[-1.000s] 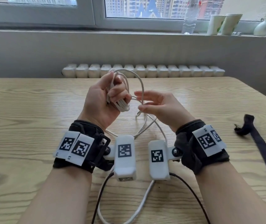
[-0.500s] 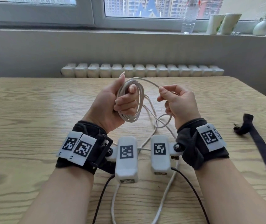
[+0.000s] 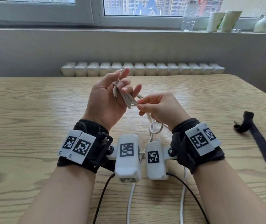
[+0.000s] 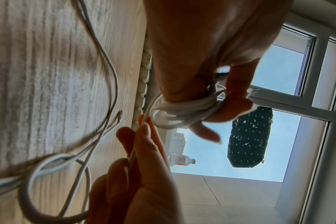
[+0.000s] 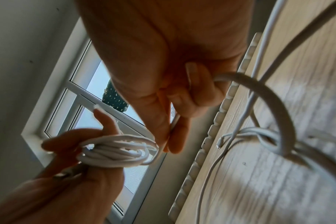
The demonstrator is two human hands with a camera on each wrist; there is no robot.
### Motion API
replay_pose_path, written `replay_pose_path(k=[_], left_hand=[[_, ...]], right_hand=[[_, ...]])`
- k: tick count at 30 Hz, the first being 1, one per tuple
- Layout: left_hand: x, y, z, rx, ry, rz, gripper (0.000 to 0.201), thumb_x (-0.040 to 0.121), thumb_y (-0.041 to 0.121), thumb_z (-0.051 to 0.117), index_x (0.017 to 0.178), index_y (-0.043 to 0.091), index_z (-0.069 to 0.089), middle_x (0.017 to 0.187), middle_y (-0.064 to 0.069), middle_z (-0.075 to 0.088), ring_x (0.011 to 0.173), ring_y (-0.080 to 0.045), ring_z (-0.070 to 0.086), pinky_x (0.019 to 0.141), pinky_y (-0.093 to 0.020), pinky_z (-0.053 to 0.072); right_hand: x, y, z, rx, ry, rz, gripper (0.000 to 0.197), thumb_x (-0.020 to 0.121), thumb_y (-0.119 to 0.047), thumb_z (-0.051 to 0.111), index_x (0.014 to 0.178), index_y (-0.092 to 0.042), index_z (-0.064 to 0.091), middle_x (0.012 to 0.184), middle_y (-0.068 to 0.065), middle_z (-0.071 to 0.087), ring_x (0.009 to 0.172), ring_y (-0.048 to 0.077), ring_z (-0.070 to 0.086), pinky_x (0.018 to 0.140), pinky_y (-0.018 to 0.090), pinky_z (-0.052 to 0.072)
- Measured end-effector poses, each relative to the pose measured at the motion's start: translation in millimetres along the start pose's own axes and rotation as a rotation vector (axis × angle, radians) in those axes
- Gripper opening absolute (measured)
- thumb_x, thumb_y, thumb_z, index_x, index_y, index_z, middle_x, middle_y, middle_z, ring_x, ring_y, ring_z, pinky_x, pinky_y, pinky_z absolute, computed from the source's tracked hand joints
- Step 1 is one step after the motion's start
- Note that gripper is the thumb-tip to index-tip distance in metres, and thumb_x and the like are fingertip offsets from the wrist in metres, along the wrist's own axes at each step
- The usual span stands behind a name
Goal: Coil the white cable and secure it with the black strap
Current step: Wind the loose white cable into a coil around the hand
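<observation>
Cable (image 3: 125, 98) first: most of it is gathered into a small bundle of loops held up off the table in the left hand (image 3: 106, 101), with the fingers curled around the loops and the thumb raised beside them. The right hand (image 3: 159, 109) sits just beside that bundle, touching it, thumb and forefinger pinching the strand that leaves the loops. From that pinch the loose tail (image 3: 153, 128) drops toward the person, crosses over itself on the table between the two wrists, and runs off the near edge of the head view; in the left wrist view one plug end (image 4: 120, 114) lies on the wood among those slack curves. So the uncoiled length lies below and nearer than the hands, its run going roughly from the bundle toward the body, and the right hand is the one placed to feed it; my judgement is that more turns are needed before any tying. The strap (image 3: 261, 146) lies flat on the table well apart to the right, nearer the right hand, its long axis running from a bunched far end toward the near right corner; it looks untouched. The table (image 3: 32, 110) is pale wood grain. Beyond its far edge stands a white radiator (image 3: 142, 69), then a sill with a bottle (image 3: 189, 15), cups and a small vase under the window.
</observation>
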State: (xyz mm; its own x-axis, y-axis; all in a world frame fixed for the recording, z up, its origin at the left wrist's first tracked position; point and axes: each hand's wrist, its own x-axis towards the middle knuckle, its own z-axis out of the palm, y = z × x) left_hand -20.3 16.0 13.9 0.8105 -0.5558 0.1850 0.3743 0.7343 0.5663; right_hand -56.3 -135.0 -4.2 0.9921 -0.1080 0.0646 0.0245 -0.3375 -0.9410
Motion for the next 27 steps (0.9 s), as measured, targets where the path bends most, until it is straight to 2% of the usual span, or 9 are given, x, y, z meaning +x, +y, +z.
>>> replay_pose_path(k=[3,8,11,14,17,20,22,25,27], left_hand=[[1.9,-0.5,0.7,0.033,0.019,0.026,0.021,0.091,0.016,0.044,0.106,0.002,0.051,0.058,0.005,0.044,0.045,-0.006,0.044,0.059,-0.022,0.047],[12.3,2.1,10.8,0.185,0.049,0.098,0.027,0.088,0.009,0.048,0.114,0.001,0.047,0.075,0.002,0.055,0.048,-0.004,0.046,0.054,-0.019,0.044],[19.8,10.8,16.8,0.255,0.051,0.144,0.043,0.080,0.006,0.056,0.120,0.000,0.043,0.093,-0.003,0.065,0.060,-0.006,0.056,0.058,-0.020,0.048],[23.7,16.1,13.4,0.267,0.084,0.183,0.035,0.091,0.002,0.046,0.125,0.001,0.038,0.107,-0.007,0.066,0.079,-0.011,0.067,0.063,-0.021,0.051],[24.1,16.4,8.0,0.286,0.151,0.213,0.027,0.092,0.000,0.045,0.118,0.003,0.038,0.113,-0.010,0.065,0.092,-0.017,0.070,0.068,-0.024,0.054],[26.6,19.2,6.2,0.322,0.207,0.258,0.025,0.090,-0.005,0.048,0.113,0.003,0.038,0.117,-0.015,0.063,0.099,-0.025,0.069,0.082,-0.032,0.056],[28.6,23.6,10.1,0.410,0.223,0.267,0.016,0.091,-0.003,0.048,0.103,0.006,0.042,0.118,-0.014,0.063,0.102,-0.026,0.068,0.092,-0.036,0.053],[28.9,29.1,14.6,0.487,0.242,0.257,0.008,0.094,0.000,0.045,0.098,0.006,0.042,0.120,-0.014,0.061,0.102,-0.027,0.068,0.097,-0.038,0.050],[27.9,30.9,13.8,0.542,0.267,0.234,0.005,0.097,0.007,0.044,0.098,0.006,0.048,0.125,-0.014,0.060,0.103,-0.028,0.068,0.099,-0.040,0.048]], right_hand=[[0.1,-0.9,0.5,0.003,-0.008,0.011,0.007,0.084,-0.014,0.069,0.086,-0.017,0.074,0.066,-0.001,0.070,0.038,-0.002,0.041,0.045,0.013,0.032],[0.3,-3.8,1.5,0.101,-0.018,0.028,0.013,0.085,-0.008,0.066,0.096,-0.013,0.072,0.065,0.001,0.069,0.045,0.009,0.032,0.040,0.017,0.029],[2.6,-8.7,3.5,0.185,-0.038,0.019,0.016,0.087,-0.006,0.064,0.100,-0.011,0.071,0.062,-0.001,0.069,0.043,0.010,0.029,0.037,0.017,0.026],[5.9,-17.0,6.9,0.148,-0.069,0.008,0.018,0.087,-0.006,0.063,0.104,-0.008,0.070,0.067,0.003,0.068,0.037,0.004,0.034,0.035,0.014,0.028],[11.4,-24.8,10.7,0.004,-0.105,-0.026,0.019,0.088,-0.007,0.063,0.106,-0.007,0.069,0.074,0.005,0.069,0.031,-0.002,0.040,0.035,0.011,0.029],[16.9,-31.8,16.0,-0.122,-0.155,-0.055,0.023,0.087,-0.008,0.063,0.109,-0.011,0.069,0.072,0.001,0.070,0.034,-0.001,0.039,0.038,0.014,0.033],[20.2,-36.1,18.8,-0.167,-0.190,-0.060,0.026,0.087,-0.008,0.063,0.112,-0.015,0.067,0.072,0.000,0.070,0.039,0.002,0.041,0.042,0.018,0.037],[26.4,-42.3,16.2,-0.202,-0.228,-0.065,0.027,0.086,-0.008,0.064,0.111,-0.018,0.068,0.073,0.000,0.071,0.042,0.005,0.045,0.044,0.018,0.040],[29.9,-45.2,12.2,-0.228,-0.249,-0.070,0.026,0.085,-0.007,0.065,0.108,-0.017,0.070,0.072,0.000,0.071,0.045,0.006,0.047,0.046,0.018,0.041]])
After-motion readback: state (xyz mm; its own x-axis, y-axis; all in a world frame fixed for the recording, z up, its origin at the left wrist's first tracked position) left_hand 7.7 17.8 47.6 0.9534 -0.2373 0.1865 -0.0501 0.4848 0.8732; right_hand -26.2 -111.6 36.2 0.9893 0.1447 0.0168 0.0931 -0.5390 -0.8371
